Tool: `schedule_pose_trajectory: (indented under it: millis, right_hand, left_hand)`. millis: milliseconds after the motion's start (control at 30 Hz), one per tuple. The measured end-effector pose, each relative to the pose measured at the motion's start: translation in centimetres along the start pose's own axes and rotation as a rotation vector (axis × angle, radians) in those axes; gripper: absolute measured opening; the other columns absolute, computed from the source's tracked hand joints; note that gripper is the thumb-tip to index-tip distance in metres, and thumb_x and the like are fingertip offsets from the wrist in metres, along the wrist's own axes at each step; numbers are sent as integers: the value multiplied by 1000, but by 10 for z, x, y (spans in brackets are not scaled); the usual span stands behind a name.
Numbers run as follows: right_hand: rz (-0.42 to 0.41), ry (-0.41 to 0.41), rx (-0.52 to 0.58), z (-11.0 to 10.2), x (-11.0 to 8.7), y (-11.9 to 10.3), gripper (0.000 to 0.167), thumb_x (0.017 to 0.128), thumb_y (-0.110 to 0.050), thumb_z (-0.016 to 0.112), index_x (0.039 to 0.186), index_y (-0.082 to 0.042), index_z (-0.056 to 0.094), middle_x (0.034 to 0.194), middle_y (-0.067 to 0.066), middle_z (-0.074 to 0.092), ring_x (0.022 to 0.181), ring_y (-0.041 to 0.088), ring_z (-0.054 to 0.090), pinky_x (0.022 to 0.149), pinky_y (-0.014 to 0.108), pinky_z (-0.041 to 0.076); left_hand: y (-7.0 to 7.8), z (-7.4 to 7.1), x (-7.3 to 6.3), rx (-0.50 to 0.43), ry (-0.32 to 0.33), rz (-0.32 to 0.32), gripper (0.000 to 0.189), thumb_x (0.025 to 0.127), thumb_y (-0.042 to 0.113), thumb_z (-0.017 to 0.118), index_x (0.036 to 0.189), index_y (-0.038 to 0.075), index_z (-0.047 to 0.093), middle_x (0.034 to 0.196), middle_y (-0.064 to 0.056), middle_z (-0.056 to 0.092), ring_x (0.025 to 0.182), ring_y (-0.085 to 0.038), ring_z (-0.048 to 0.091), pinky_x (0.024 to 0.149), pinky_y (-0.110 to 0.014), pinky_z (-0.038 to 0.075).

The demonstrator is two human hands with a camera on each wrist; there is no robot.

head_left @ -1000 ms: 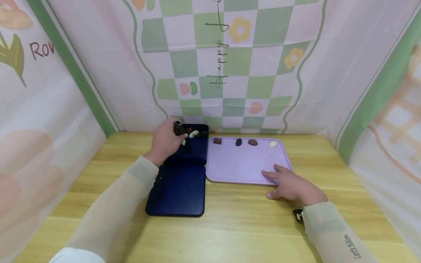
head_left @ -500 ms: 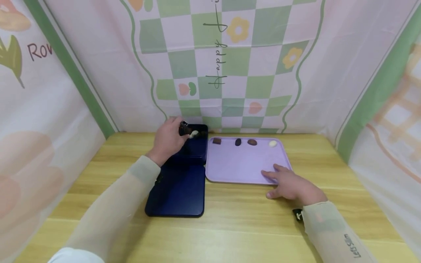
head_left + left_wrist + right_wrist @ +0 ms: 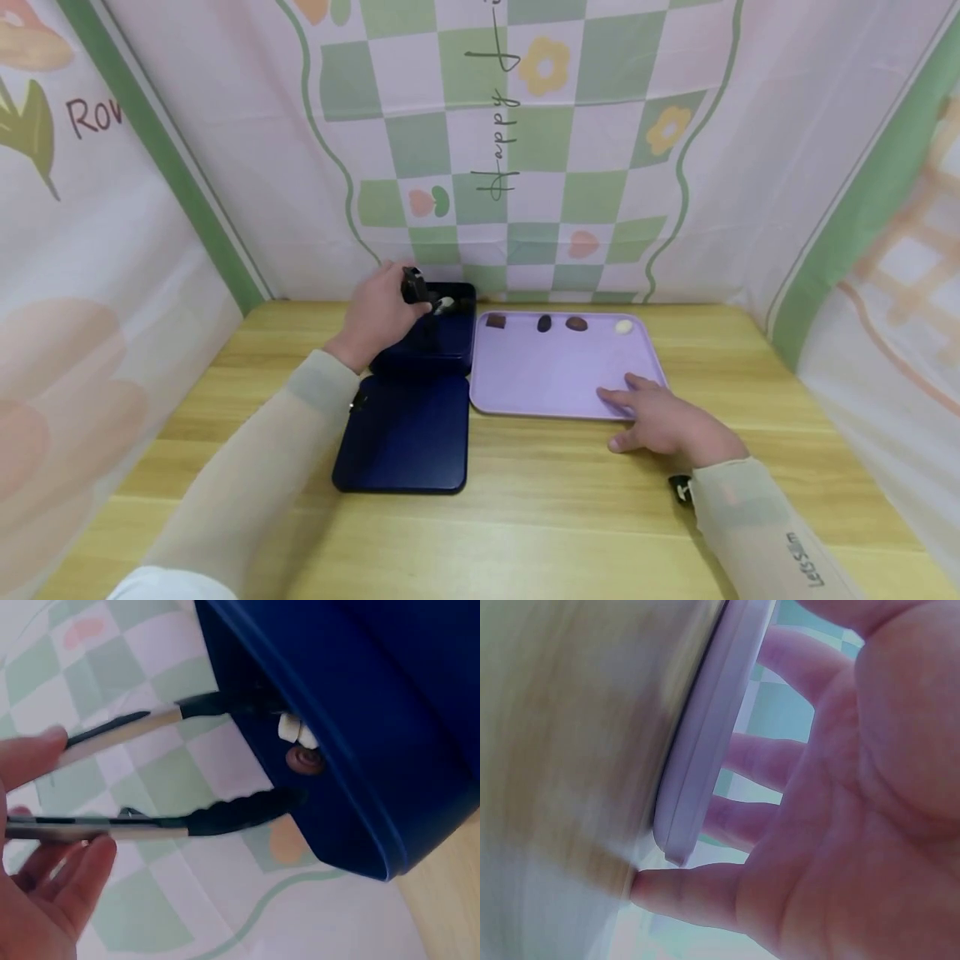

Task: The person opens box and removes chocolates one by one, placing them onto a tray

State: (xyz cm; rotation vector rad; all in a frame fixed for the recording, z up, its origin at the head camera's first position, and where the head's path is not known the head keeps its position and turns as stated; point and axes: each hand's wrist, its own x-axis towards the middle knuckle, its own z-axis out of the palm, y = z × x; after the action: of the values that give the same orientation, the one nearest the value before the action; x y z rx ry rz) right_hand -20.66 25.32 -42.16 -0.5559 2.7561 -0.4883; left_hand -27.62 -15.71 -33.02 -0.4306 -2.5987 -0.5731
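My left hand point(image 3: 378, 312) holds a pair of tongs point(image 3: 240, 812) with black scalloped tips over the dark blue box point(image 3: 431, 365) at the back. In the left wrist view the tong arms stand apart, their ends reaching into the box point(image 3: 390, 727). White pieces point(image 3: 298, 730) and a brown swirled piece point(image 3: 303, 760), chocolate-like, show inside the box between the tips. My right hand point(image 3: 667, 425) has its fingers spread at the near right corner of the lilac tray point(image 3: 540, 379). From the right wrist, several fingers lie along the tray's edge point(image 3: 705, 750).
On the tray's far side sit a brown square point(image 3: 496, 321), a dark oval point(image 3: 544, 323), a brown oval point(image 3: 576, 324) and a white oval point(image 3: 624, 327). A dark blue lid-like panel point(image 3: 408, 442) lies in front of the box. Behind stands a printed cloth point(image 3: 540, 158).
My left hand has shifted slightly right and then back left, and the tongs have tilted a little over the box. My right hand has stayed still on the tray.
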Motion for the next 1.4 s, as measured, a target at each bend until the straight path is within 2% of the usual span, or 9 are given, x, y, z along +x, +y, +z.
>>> schedule_pose_trajectory:
  millis: [167, 267, 400, 600, 867, 1067, 1200, 1267, 1400]
  right_hand:
    - [-2, 3, 2, -1, 0, -1, 83, 79, -40, 83, 147, -7, 49, 150, 43, 18, 135, 62, 19, 105, 71, 22]
    - [-5, 5, 0, -1, 0, -1, 83, 79, -40, 83, 147, -7, 49, 150, 43, 18, 135, 62, 19, 105, 71, 22]
    - [-9, 9, -4, -2, -1, -1, 82, 79, -39, 83, 146, -6, 49, 149, 44, 18, 135, 61, 19, 105, 71, 22]
    - [-8, 8, 0, -2, -1, -1, 81, 80, -39, 83, 146, -6, 50, 150, 43, 18, 135, 61, 19, 105, 70, 22]
    - [-3, 1, 2, -1, -1, 0, 82, 80, -40, 83, 147, -6, 49, 149, 43, 18, 135, 62, 19, 105, 70, 22]
    - [-7, 5, 0, -2, 0, 1, 82, 80, -40, 83, 146, -6, 50, 149, 44, 19, 135, 62, 19, 106, 70, 22]
    - [-1, 1, -7, -1, 0, 1, 82, 80, -41, 83, 147, -6, 49, 149, 43, 19, 135, 61, 19, 106, 70, 22]
    - [0, 0, -8, -1, 1, 1, 83, 79, -41, 83, 146, -6, 49, 149, 43, 19, 135, 61, 19, 106, 70, 22]
    - [0, 1, -2, -1, 0, 1, 82, 79, -40, 83, 146, -6, 50, 149, 43, 19, 135, 61, 19, 106, 70, 22]
  left_hand:
    - [-9, -9, 0, -49, 49, -128, 38, 83, 25, 84, 108, 8, 61, 96, -9, 62, 85, -28, 59, 76, -45, 49]
    - [-14, -10, -4, -60, 80, -153, 31, 83, 22, 84, 99, 10, 61, 93, -8, 63, 85, -29, 61, 75, -46, 50]
    - [-17, -8, -9, -71, 95, -148, 29, 82, 20, 84, 95, 11, 61, 91, -9, 64, 82, -29, 62, 73, -46, 51]
    - [-22, 1, -13, -77, 82, -148, 30, 83, 20, 83, 101, 9, 62, 93, -9, 65, 83, -30, 63, 74, -47, 51]
    - [-28, 6, -16, -104, 114, -180, 31, 84, 18, 83, 102, 7, 60, 90, -11, 61, 81, -30, 61, 75, -48, 50]
    - [-35, 9, -18, -131, 145, -206, 37, 84, 18, 82, 110, 4, 60, 93, -13, 62, 83, -30, 62, 76, -48, 51]
    - [-38, 9, -18, -232, 200, -281, 43, 84, 21, 82, 114, 3, 57, 97, -14, 65, 85, -29, 64, 78, -46, 52]
    - [-39, 8, -18, -309, 215, -354, 42, 84, 24, 82, 111, 4, 57, 97, -12, 66, 86, -28, 64, 78, -43, 52]
    - [-40, 10, -16, -558, 248, -524, 42, 84, 23, 83, 109, 4, 57, 95, -11, 66, 84, -29, 66, 77, -39, 53]
